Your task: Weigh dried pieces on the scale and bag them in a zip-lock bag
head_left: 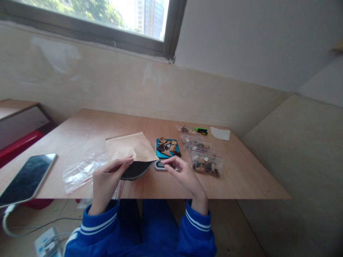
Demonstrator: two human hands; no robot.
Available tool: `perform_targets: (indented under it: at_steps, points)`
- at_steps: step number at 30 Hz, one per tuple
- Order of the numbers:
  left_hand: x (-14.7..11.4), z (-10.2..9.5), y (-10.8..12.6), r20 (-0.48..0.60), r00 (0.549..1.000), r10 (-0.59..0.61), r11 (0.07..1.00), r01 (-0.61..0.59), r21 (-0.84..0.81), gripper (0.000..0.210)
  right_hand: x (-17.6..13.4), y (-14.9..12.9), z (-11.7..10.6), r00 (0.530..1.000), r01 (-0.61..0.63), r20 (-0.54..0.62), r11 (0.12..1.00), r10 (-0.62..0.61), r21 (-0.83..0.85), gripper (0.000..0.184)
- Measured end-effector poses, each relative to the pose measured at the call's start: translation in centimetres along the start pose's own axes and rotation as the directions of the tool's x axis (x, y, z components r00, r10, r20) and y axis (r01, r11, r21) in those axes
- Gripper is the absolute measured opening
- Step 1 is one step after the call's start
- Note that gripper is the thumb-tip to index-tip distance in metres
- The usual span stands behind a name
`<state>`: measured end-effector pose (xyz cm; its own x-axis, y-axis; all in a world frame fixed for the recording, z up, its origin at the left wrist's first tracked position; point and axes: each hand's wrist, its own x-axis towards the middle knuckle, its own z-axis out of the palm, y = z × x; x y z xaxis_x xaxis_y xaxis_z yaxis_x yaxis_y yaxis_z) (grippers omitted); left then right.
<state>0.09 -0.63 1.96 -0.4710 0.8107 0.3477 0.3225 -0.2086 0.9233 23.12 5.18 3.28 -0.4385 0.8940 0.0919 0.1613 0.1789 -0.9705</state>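
A brown kraft paper bag (pixel 128 146) lies low over the table, its mouth gaping toward me and its inside dark. My left hand (pixel 108 178) pinches the upper edge of that mouth between thumb and fingers. At the bag's right corner, the thumb and forefinger of my right hand (pixel 183 173) come together on the edge. Just behind that hand sits a small digital scale (pixel 158 165) with a blue platform, partly covered by my fingers. Curled, dried brown and dark pieces (pixel 167 147) are heaped on the platform.
Several clear zip bags (pixel 206 166) of dried pieces lie in a row at right. Behind them are a green-and-black tool (pixel 201 130) and white paper (pixel 220 133). Clear plastic bags (pixel 83 169) and a cabled phone (pixel 28 176) are at left.
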Motion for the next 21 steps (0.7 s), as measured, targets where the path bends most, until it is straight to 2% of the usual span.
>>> perform_targets:
  at_steps: [3, 6, 9, 15, 18, 21]
  points:
    - [0.0, 0.0, 0.1, -0.002, 1.0, 0.002, 1.0, -0.002, -0.006, 0.014, 1.1, 3.1, -0.6, 0.969, -0.02, -0.244, 0.981, -0.027, -0.19, 0.014]
    - [-0.1, 0.0, 0.0, 0.004, 1.0, -0.007, 1.0, 0.007, 0.003, 0.016, 2.4, 5.5, 0.0, 0.926, 0.0, -0.346, 0.915, -0.152, -0.402, 0.009]
    - [-0.1, -0.1, -0.1, 0.003, 1.0, -0.013, 1.0, 0.013, 0.012, 0.017, 3.5, 6.7, 1.3, 0.901, -0.015, -0.368, 0.831, -0.23, -0.556, 0.007]
    - [0.1, -0.1, -0.8, 0.023, 1.0, -0.02, 1.0, 0.02, 0.008, 0.017, 5.4, 7.2, 3.0, 0.916, -0.092, -0.337, 0.702, -0.219, -0.707, 0.006]
    - [0.2, -0.1, -1.1, 0.032, 0.999, -0.023, 1.0, 0.023, 0.009, 0.017, 6.0, 7.4, 3.0, 0.915, -0.106, -0.335, 0.667, -0.225, -0.738, 0.008]
    - [0.2, -0.1, -1.1, 0.027, 0.999, -0.027, 1.0, 0.027, 0.016, 0.018, 6.2, 7.4, 2.8, 0.917, -0.113, -0.336, 0.669, -0.213, -0.735, 0.016]
